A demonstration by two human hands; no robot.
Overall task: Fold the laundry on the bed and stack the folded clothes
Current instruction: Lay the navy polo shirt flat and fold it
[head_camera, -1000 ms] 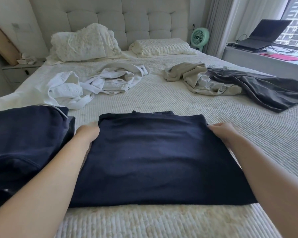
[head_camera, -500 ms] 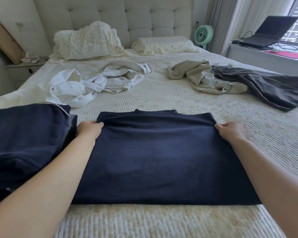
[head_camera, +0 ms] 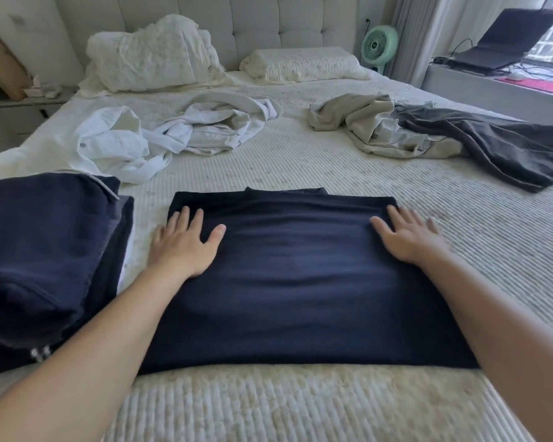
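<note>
A folded navy shirt (head_camera: 300, 275) lies flat on the ribbed cream bedspread (head_camera: 332, 167) in front of me. My left hand (head_camera: 186, 244) rests flat on its far left corner, fingers spread. On the far right corner my right hand (head_camera: 409, 234) lies flat too, fingers straight and slightly blurred. A stack of folded navy clothes (head_camera: 42, 250) sits to the left, beside the shirt. Unfolded laundry lies farther up the bed: a crumpled white garment (head_camera: 160, 135), a beige one (head_camera: 374, 126) and a dark grey one (head_camera: 498, 148).
Two pillows (head_camera: 154, 52) lean at the tufted headboard. A green fan (head_camera: 379, 46) stands beyond the bed's right corner. A ledge on the right carries a laptop (head_camera: 505, 46) and cables. A nightstand (head_camera: 29, 106) stands at the far left.
Both hands gripped the shirt's far corners before. Now they have let go and lie flat on top of the shirt, fingers spread.
</note>
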